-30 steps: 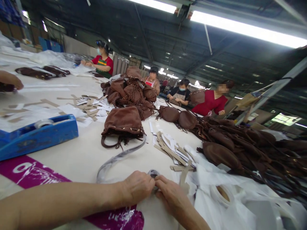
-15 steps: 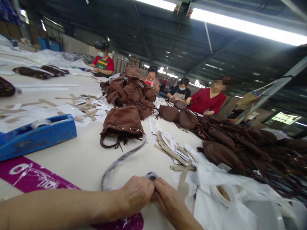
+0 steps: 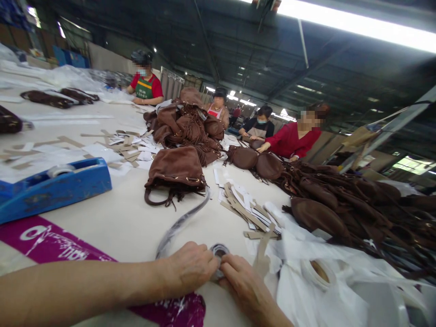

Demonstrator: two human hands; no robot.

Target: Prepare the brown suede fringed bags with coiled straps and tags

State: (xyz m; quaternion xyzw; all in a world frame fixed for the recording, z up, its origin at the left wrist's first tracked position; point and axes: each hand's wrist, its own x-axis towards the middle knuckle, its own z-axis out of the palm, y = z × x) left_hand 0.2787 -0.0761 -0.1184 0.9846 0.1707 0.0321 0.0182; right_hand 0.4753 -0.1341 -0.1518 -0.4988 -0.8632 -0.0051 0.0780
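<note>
A brown drawstring bag (image 3: 177, 168) lies on the table in front of me. From its right side a strap wrapped in clear film (image 3: 180, 222) curves down behind my left forearm. My left hand (image 3: 192, 268) is closed, its fingertips pinching the looped, film-wrapped end of the strap (image 3: 220, 248). My right hand (image 3: 240, 274) grips the same loop from the right, fingers bent against it. The fingertips of both hands nearly meet, and the lower part of the loop is hidden by them.
At left stands a blue tape dispenser (image 3: 57, 188) beside a purple printed sheet (image 3: 61, 240). Cut paper strips (image 3: 245, 206) lie beyond my hands. Piles of brown bags (image 3: 187, 122) rise behind. White film and a tape roll (image 3: 318, 274) sit at right. Several co-workers (image 3: 146, 86) work across the table.
My hands have shifted slightly right, and more of the loop shows between them. The view has tilted a little. A co-worker in red has moved an arm over a brown bag.
</note>
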